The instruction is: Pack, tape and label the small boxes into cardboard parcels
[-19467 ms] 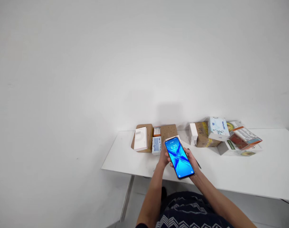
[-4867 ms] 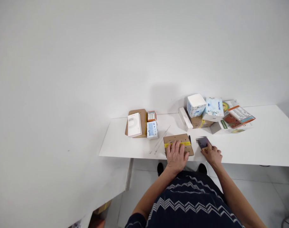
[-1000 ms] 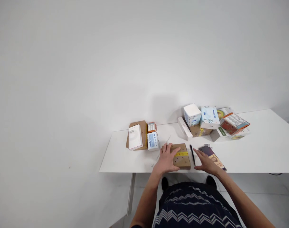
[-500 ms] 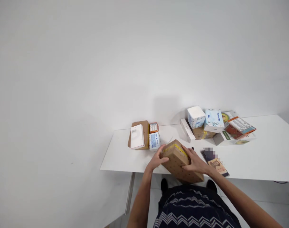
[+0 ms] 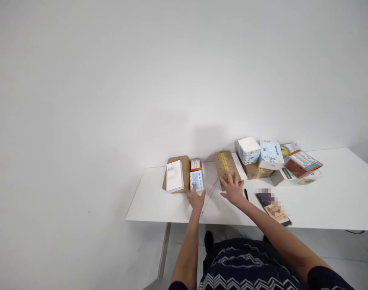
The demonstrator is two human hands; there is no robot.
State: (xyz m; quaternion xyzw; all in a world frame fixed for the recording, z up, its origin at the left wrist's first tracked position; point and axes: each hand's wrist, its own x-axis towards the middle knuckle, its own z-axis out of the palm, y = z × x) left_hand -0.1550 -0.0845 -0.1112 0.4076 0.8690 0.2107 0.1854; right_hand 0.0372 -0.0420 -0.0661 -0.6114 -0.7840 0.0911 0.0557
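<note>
Nearest the person, a phone (image 5: 273, 208) lies flat at the front edge of the white table (image 5: 331, 201), just right of the right forearm, with a thin black pen (image 5: 246, 194) between it and the wrist. The right hand (image 5: 233, 190) is spread open, palm down, fingers fanned; its fingertips rest on the near end of a brown cardboard box with yellow tape (image 5: 226, 166), which lies flat on the table and runs away from the hand toward the wall. It grips nothing. The left hand (image 5: 196, 198) is also open, its fingers reaching up to the near side of a small blue-and-white carton (image 5: 196, 180); whether they touch it cannot be told. Behind that carton sits a small orange-topped box (image 5: 195, 164), and to their left a white box (image 5: 174, 176) leans against a brown cardboard piece (image 5: 185, 165). Farther right, tissue packs (image 5: 260, 152) are piled on another cardboard box (image 5: 256, 171), beside printed cartons (image 5: 298, 165).
</note>
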